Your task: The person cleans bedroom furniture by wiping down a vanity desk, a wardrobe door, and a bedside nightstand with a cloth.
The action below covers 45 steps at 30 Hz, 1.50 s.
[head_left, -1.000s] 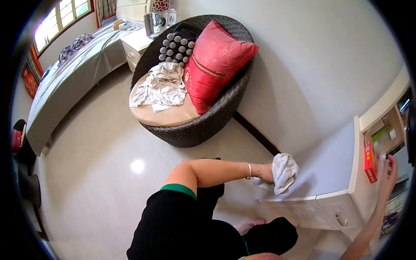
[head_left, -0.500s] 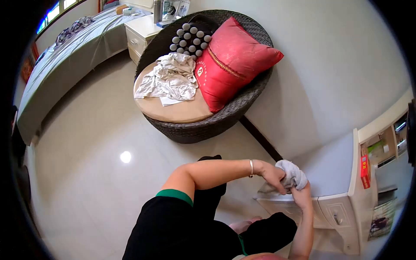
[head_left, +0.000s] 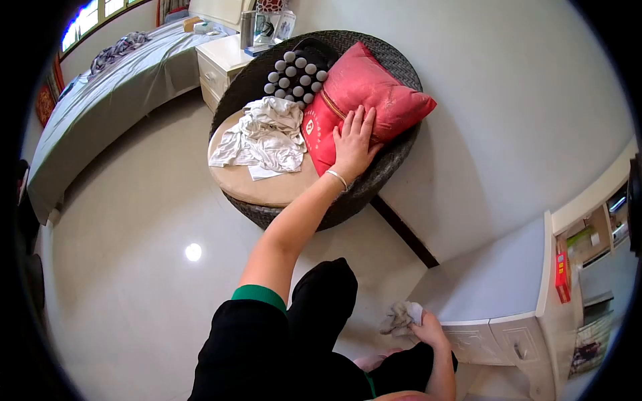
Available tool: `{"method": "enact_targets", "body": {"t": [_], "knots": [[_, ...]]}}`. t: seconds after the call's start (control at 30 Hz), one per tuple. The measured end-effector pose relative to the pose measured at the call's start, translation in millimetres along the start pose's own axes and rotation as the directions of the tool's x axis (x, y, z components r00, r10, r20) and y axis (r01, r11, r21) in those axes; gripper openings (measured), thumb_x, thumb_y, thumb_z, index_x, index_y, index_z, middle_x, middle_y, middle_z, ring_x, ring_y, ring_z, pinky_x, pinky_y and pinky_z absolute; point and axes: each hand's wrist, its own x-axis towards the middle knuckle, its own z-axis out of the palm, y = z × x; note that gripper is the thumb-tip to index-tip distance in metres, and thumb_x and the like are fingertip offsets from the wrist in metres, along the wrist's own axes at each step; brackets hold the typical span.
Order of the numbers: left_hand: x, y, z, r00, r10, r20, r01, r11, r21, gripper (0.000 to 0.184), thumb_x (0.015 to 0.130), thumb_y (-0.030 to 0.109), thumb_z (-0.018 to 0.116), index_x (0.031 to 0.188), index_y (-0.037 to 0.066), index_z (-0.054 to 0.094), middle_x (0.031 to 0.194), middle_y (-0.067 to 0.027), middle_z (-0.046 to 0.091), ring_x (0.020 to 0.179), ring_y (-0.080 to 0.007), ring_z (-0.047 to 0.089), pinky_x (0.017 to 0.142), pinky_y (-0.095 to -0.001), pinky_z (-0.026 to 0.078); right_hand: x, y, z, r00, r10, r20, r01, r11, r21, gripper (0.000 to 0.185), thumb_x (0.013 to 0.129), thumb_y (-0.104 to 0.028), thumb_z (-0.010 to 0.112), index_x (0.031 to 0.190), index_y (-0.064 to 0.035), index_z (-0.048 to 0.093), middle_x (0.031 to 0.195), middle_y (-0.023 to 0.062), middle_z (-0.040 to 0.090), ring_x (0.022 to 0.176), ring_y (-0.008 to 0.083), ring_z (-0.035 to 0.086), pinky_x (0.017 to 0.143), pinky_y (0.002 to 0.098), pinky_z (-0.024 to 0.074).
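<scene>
My left hand (head_left: 356, 144) lies with spread fingers on the red cushion (head_left: 374, 87), which leans against the back of the dark wicker chair (head_left: 401, 144). A crumpled white cloth (head_left: 267, 137) rests on the chair's beige seat, left of the cushion. Low at the right, my right hand (head_left: 431, 331) is closed on a greyish-white rag (head_left: 401, 317), held just beside the front edge of the white cabinet (head_left: 478, 287).
Behind the chair stand a white nightstand (head_left: 226, 55) with a metal flask (head_left: 247, 28) and a bed (head_left: 127, 87). A red box (head_left: 562, 277) is on the shelf unit at the right. Glossy floor tiles (head_left: 147, 200) lie left of my legs.
My left hand has left the rag and moved up onto the red cushion. My right hand came from the shelf to the rag, then moved down and left with it.
</scene>
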Motion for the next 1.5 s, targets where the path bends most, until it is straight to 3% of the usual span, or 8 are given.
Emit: {"method": "enact_targets", "body": {"t": [0.17, 0.27, 0.6, 0.9, 0.97, 1.13, 1.3, 1.5], "knots": [[2.4, -9.0, -28.6, 0.998, 0.051, 0.044, -0.048, 0.997, -0.056, 0.084, 0.082, 0.035, 0.074, 0.153, 0.019, 0.032, 0.155, -0.0124, 0.034, 0.140, -0.0344, 0.034, 0.107, -0.0591, 0.033, -4.7, -4.9, 0.6, 0.998, 0.053, 0.029, -0.044, 0.967, -0.249, 0.038, 0.077, -0.023, 0.067, 0.103, 0.0046, 0.061, 0.105, 0.0258, 0.062, 0.100, 0.0442, 0.060, 0.088, 0.0462, 0.0485], [26.5, -52.2, -46.9, 0.986, 0.147, 0.083, -0.119, 0.953, -0.278, 0.053, 0.085, 0.033, 0.071, 0.130, 0.009, 0.056, 0.124, -0.0151, 0.058, 0.118, -0.0339, 0.054, 0.102, -0.0435, 0.042, -4.6, 6.5, 2.8, 0.999, 0.040, 0.015, -0.035, 0.973, -0.230, 0.038, 0.077, -0.024, 0.068, 0.102, 0.0040, 0.062, 0.106, 0.0253, 0.062, 0.100, 0.0439, 0.060, 0.088, 0.0467, 0.0486], [108.8, -156.6, -56.3, 0.978, 0.203, 0.054, -0.209, 0.967, 0.148, 0.023, 0.084, 0.020, 0.059, 0.105, 0.014, 0.066, 0.106, -0.0061, 0.065, 0.110, -0.0280, 0.057, 0.095, -0.0444, 0.041, 14.9, 20.0, 9.0, 0.989, 0.123, 0.085, -0.103, 0.972, -0.211, 0.046, 0.079, -0.027, 0.071, 0.112, 0.0024, 0.061, 0.108, 0.0263, 0.063, 0.105, 0.0434, 0.060, 0.090, 0.0462, 0.0491], [244.4, -177.9, -16.1, 0.977, 0.207, 0.050, -0.204, 0.844, 0.497, 0.036, 0.092, 0.016, 0.046, 0.123, 0.016, 0.064, 0.127, -0.0022, 0.063, 0.129, -0.0206, 0.052, 0.113, -0.0572, 0.027, 28.3, 9.0, 2.7, 0.992, 0.108, 0.062, -0.106, 0.993, -0.047, 0.049, 0.077, -0.026, 0.074, 0.119, -0.0041, 0.062, 0.112, 0.0224, 0.065, 0.108, 0.0403, 0.061, 0.091, 0.0454, 0.0497], [269.5, -181.4, -9.6, 0.968, 0.048, 0.246, -0.197, 0.752, 0.629, 0.042, 0.099, 0.020, 0.040, 0.140, 0.021, 0.051, 0.152, 0.0010, 0.044, 0.144, -0.0186, 0.035, 0.118, -0.0608, 0.017, 35.2, 0.9, -2.8, 0.962, 0.243, 0.126, -0.228, 0.967, -0.116, 0.048, 0.076, -0.026, 0.074, 0.118, -0.0041, 0.063, 0.112, 0.0216, 0.065, 0.108, 0.0396, 0.061, 0.091, 0.0452, 0.0496], [292.8, -212.6, 15.5, 0.936, -0.067, 0.346, -0.232, 0.622, 0.748, 0.052, 0.098, 0.015, 0.039, 0.149, 0.025, 0.040, 0.159, 0.0029, 0.032, 0.149, -0.0185, 0.024, 0.119, -0.0600, 0.014, 45.9, 14.1, 4.9, 0.984, 0.140, 0.111, -0.123, 0.980, -0.154, 0.045, 0.075, -0.029, 0.075, 0.107, 0.0001, 0.063, 0.106, 0.0217, 0.064, 0.101, 0.0416, 0.061, 0.087, 0.0455, 0.0502], [292.2, -205.7, -9.4, 0.906, 0.123, 0.405, -0.410, 0.496, 0.765, 0.036, 0.095, 0.021, 0.056, 0.131, 0.020, 0.053, 0.125, -0.0017, 0.059, 0.122, -0.0228, 0.056, 0.101, -0.0441, 0.045, 57.9, 5.8, 0.2, 0.962, 0.191, 0.197, -0.151, 0.968, -0.203, 0.047, 0.076, -0.025, 0.073, 0.115, -0.0020, 0.063, 0.111, 0.0224, 0.063, 0.103, 0.0426, 0.061, 0.089, 0.0479, 0.0503], [284.0, -221.1, -67.3, 0.939, 0.148, 0.310, -0.344, 0.418, 0.841, 0.032, 0.086, 0.013, 0.065, 0.117, 0.017, 0.059, 0.117, -0.0032, 0.062, 0.113, -0.0247, 0.061, 0.088, -0.0415, 0.054, 57.8, -7.4, -7.5, 0.982, 0.124, 0.145, -0.081, 0.958, -0.275, 0.052, 0.076, -0.020, 0.073, 0.123, -0.0012, 0.060, 0.118, 0.0214, 0.061, 0.105, 0.0415, 0.061, 0.090, 0.0474, 0.0502]]}}
